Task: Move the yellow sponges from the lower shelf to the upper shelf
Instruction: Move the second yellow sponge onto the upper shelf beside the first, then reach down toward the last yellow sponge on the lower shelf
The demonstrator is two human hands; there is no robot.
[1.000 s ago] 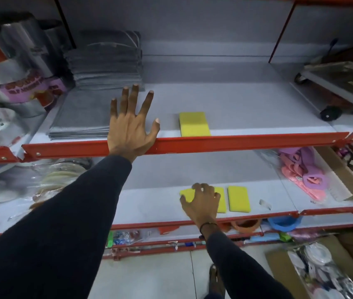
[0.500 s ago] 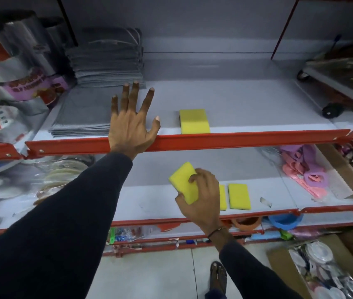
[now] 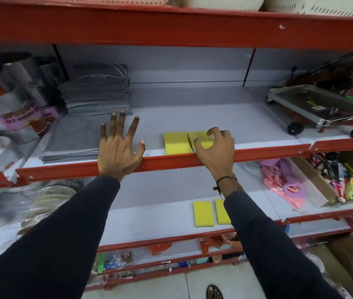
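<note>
**Sponges: two up, two down**

Sponges number four, all yellow, flat and rectangular with a soft foam look. Two lie side by side and touching on the upper shelf [image 3: 192,117]: one sponge [image 3: 176,143] sits clear, just left of the right hand's fingertips, and the second sponge [image 3: 201,138] lies under the right hand [image 3: 215,148], whose curled fingers and thumb arch over it. Whether they grip it or have let go, I cannot tell; the palm hides its right end. Two more rest on the lower shelf [image 3: 149,214]: a third sponge [image 3: 204,213] in full view, showing a thin dark underside edge, and a fourth sponge [image 3: 222,211] partly covered by the right sleeve. The left hand [image 3: 118,147] lies loose, fingers spread wide, holding nothing, its heel on the shelf's red metal lip [image 3: 171,160]. Left of those fingers sit grey folded mats [image 3: 72,143].
</note>
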